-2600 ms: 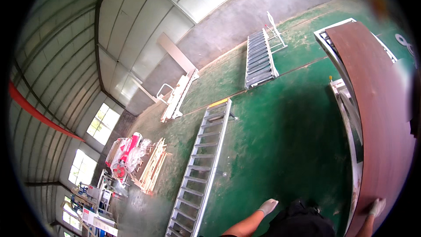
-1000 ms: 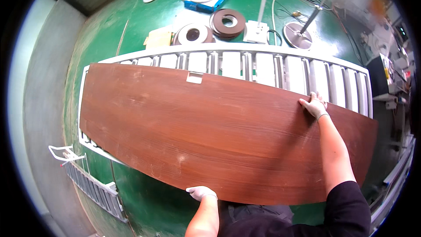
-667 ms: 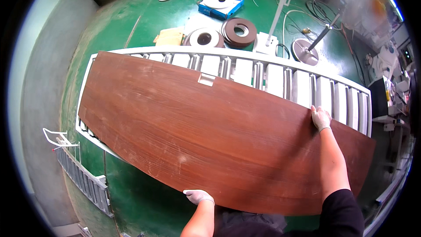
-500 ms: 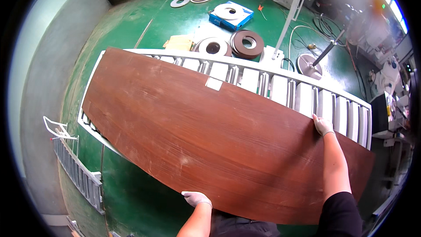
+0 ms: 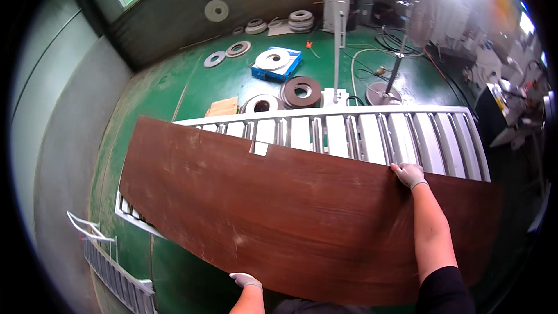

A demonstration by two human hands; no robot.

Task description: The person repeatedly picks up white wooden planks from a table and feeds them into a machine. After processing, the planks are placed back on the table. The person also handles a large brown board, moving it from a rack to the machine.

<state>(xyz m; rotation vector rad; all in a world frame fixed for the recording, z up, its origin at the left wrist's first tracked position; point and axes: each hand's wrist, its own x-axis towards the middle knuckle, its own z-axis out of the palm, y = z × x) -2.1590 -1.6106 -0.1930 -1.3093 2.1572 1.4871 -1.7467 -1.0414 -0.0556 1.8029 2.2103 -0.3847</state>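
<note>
A long, dark brown wood-grain board (image 5: 250, 209) lies slantwise over a white-framed roller conveyor (image 5: 372, 134). Near its far edge is a small pale rectangle (image 5: 261, 149); I cannot tell whether it is a label or a cut-out. My right hand (image 5: 410, 174), in a light glove, is closed over the board's far edge, right of the middle. At the near edge my left hand (image 5: 246, 280), also gloved, grips with the thumb side on top and its other fingers hidden underneath. Rollers show along the far side and at the left end.
Beyond the conveyor, rolls of banding (image 5: 301, 92) and a blue box (image 5: 278, 70) with a white roll sit on the green floor. A round-based stand (image 5: 385, 93) and cables lie behind at right. A ladder (image 5: 119, 273) lies at lower left, near the grey wall (image 5: 75, 139).
My view has tilted up and turned, bringing the back wall and a window into sight. Both hands keep hold of the board, which stays at much the same slant over the conveyor.
</note>
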